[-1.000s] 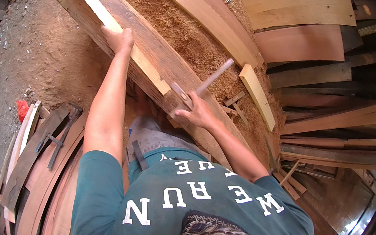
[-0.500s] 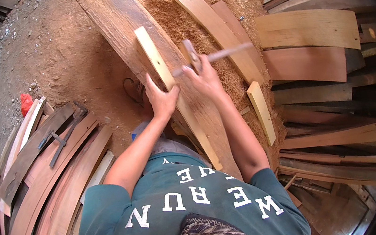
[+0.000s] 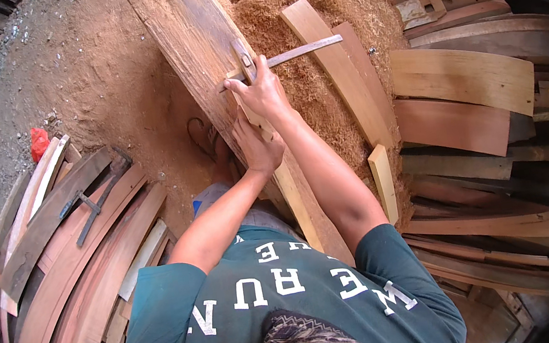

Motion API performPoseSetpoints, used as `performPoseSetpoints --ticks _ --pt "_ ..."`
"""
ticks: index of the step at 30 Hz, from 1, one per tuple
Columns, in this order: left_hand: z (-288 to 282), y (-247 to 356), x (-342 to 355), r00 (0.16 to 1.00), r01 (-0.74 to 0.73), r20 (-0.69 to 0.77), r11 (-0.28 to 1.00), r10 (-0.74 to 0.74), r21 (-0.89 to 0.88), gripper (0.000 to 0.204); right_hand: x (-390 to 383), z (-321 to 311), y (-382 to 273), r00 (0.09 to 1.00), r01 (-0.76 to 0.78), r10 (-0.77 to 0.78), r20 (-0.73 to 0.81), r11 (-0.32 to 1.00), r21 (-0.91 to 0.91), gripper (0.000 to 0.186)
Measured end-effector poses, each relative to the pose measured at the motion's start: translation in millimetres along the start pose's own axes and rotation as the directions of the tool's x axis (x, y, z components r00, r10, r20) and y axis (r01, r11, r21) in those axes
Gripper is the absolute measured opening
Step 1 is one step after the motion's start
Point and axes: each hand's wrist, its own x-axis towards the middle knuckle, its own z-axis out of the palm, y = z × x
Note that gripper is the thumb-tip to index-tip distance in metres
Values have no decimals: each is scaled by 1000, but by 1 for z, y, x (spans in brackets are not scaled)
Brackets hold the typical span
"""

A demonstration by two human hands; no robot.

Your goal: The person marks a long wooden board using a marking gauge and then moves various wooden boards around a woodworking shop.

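Observation:
My right hand (image 3: 264,95) grips a wooden marking gauge (image 3: 307,50), a thin stem passing through a small block. The stem points out to the right, and its left end lies over the far end of a pale wooden strip (image 3: 295,200). That strip rests lengthwise on a long, thick, rough beam (image 3: 190,33) in front of me. Just nearer than the right hand, my left hand (image 3: 259,147) is wrapped round the strip; both hands cover part of its upper length.
Sawdust (image 3: 268,16) heaps right of the beam, with a curved board (image 3: 337,69) and a short pale block (image 3: 382,178) on it. Curved planks (image 3: 463,77) are stacked at right. A left plank pile (image 3: 83,249) bears a metal clamp (image 3: 91,208) and a red bag (image 3: 39,143).
The marking gauge has come down onto the strip's far end, and my right hand has moved left with it. My left hand has shifted right and slightly nearer, its fingers now round the strip.

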Motion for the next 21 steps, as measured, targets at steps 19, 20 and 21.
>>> performPoseSetpoints --ticks 19,20,21 --pt "-12 14 11 996 86 -29 994 -84 75 102 3 -44 -28 990 -134 140 -31 981 140 62" --pt "-12 17 17 994 88 -62 995 -85 45 101 -10 -56 -10 984 -148 161 -75 978 149 60" --pt "-7 16 23 985 155 -81 987 -152 30 100 -28 -65 13 977 -162 181 -116 974 159 58"
